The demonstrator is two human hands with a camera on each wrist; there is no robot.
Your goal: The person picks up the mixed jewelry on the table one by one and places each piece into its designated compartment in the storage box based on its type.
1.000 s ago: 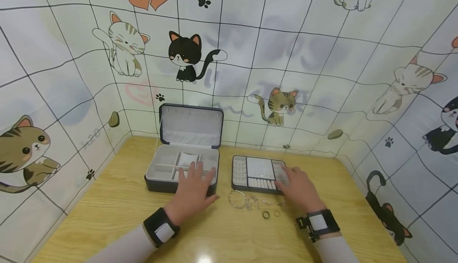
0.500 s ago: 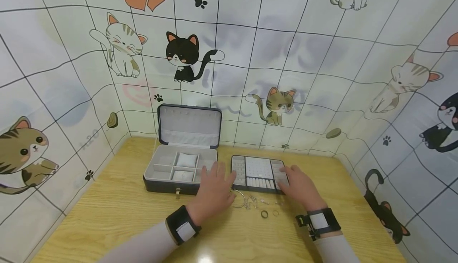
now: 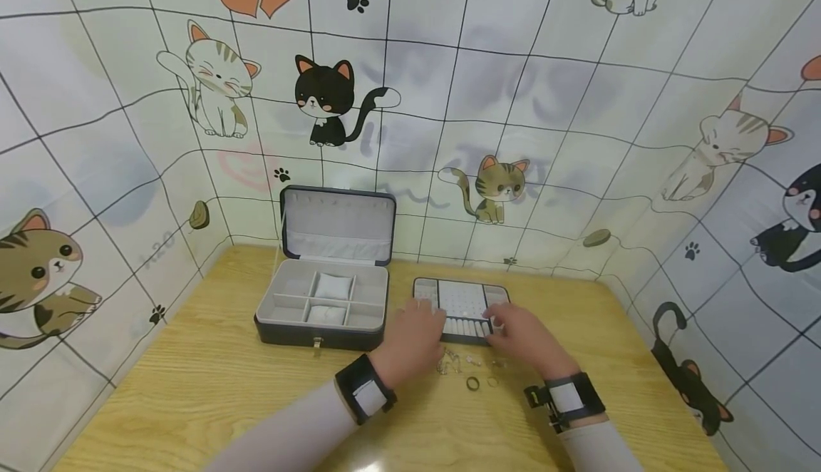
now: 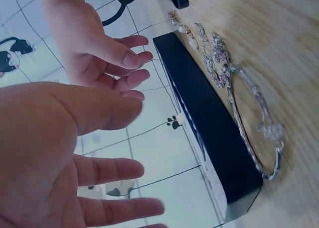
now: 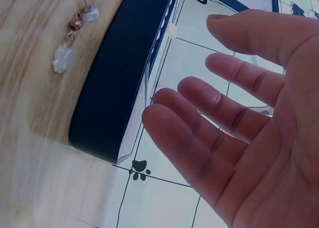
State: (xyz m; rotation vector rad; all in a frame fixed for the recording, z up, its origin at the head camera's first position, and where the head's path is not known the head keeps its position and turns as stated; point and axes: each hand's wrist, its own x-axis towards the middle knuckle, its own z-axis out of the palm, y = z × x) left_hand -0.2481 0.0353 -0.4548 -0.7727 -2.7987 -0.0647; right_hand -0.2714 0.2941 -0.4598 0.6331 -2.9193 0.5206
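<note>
A dark jewelry tray [image 3: 462, 296] with pale compartments and ring rolls lies on the table. My left hand [image 3: 410, 336] is over its left end, fingers extended and holding nothing in the left wrist view. Over the tray's right part is my right hand [image 3: 529, 336], its relaxed fingers [image 5: 172, 131] spread with nothing between them. In front of the tray lie a silver bracelet [image 4: 273, 132], a bunched chain [image 4: 219, 51], an earring with a pearl-like bead [image 5: 64, 57], a dark ring [image 3: 472, 383] and a thin ring [image 3: 492, 381]. The left hand hides the bracelet from the head view.
Left of the tray stands a dark jewelry box [image 3: 288, 334], its lid [image 3: 338, 222] raised, with two small cushions [image 3: 333, 287] in its compartments. A cat-patterned cloth [image 3: 417, 101] surrounds the wooden table [image 3: 192, 358] at the back and sides.
The left hand has moved right from over the jewelry box to the tray's left end. The right hand has shifted slightly left over the tray.
</note>
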